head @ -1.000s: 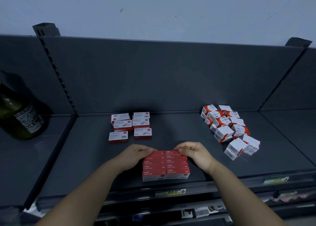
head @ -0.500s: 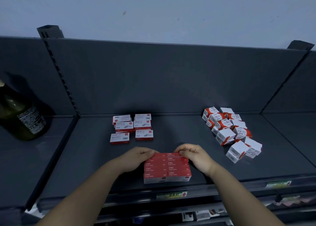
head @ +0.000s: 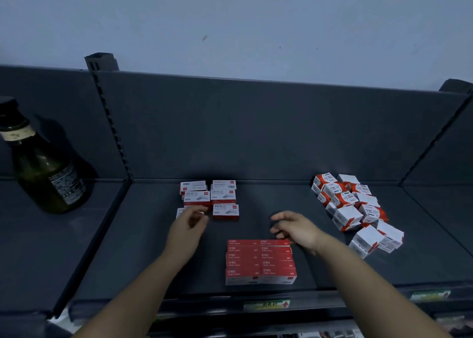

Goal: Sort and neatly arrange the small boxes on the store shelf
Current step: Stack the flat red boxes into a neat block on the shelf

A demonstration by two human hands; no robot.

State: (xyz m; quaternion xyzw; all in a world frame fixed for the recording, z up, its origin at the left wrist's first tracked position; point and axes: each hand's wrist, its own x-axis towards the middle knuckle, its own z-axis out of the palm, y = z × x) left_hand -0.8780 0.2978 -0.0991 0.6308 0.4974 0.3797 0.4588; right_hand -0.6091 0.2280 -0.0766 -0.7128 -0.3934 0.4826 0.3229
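Dark grey shelf (head: 320, 268) runs across the view, with a matching back panel (head: 256, 127) and a pale wall (head: 230, 17) above it. At the near edge, about the middle, sits a tidy block of red boxes (head: 261, 262). It is two columns wide, with the rows stepped one behind the other and the sides flush.

Both hands are off the block. The right hand (head: 297, 228) hovers just past its far right corner. The fingers are loosely curled, so the grip is slack and holds nothing. The left hand (head: 188, 228) is further left and a little farther back, blurred, with its grip also loose. Its fingertips lie over the near left box (head: 180, 212) of a second group. I cannot tell whether they touch it.

That group, the flat white-and-red boxes (head: 210, 196), lies toward the back, left of centre, in two rough columns. Some of them are stacked. Well apart on the right is a jumbled heap of small cube boxes (head: 355, 209), white with red, tipped at all angles. It trails from the back panel toward the near edge.

On the neighbouring shelf section, far left, a dark green bottle (head: 43, 168) stands with a label on its side. A green price tag (head: 266, 305) sits in the rail along the shelf front, below the red block.
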